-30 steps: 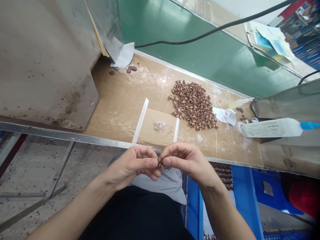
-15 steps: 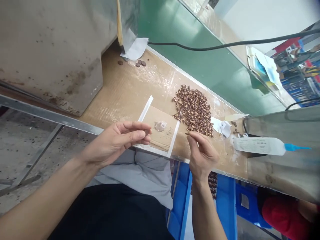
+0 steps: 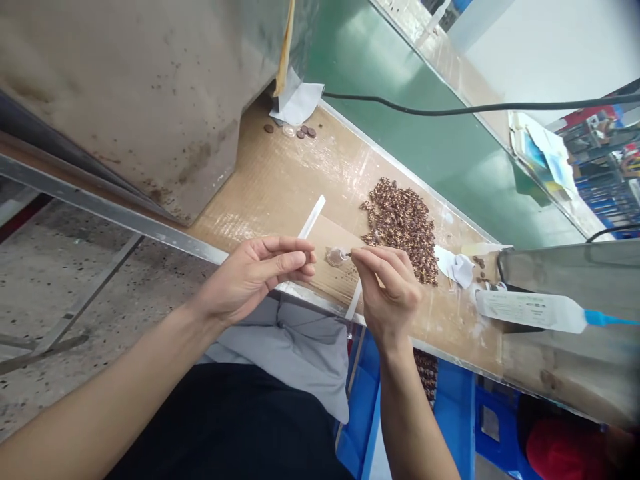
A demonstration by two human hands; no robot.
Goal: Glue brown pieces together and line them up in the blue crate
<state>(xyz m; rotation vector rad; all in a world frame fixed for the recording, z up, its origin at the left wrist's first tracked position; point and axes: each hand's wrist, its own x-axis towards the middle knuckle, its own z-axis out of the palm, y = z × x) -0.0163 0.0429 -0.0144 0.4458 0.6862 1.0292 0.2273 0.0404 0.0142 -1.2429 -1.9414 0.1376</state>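
Observation:
My left hand (image 3: 260,270) hovers at the near edge of the cardboard-covered bench (image 3: 280,187), its thumb and fingers pinched together on something too small to make out. My right hand (image 3: 387,283) pinches a tiny piece at its fingertips and holds it against a small clear blob (image 3: 336,256) on the cardboard patch between two white strips (image 3: 313,217). A heap of small brown parts (image 3: 403,223) lies just beyond my right hand.
A grey metal housing (image 3: 140,100) stands at the left. A white tube with a blue tip (image 3: 537,311) lies at the right by another metal box (image 3: 575,273). A black cable (image 3: 475,107) crosses the green belt (image 3: 425,127). Blue bins (image 3: 450,413) sit below.
My hands, joined at the bench edge a second ago, have parted. The right hand then moved left from beside the brown heap to the clear blob. The view has tilted.

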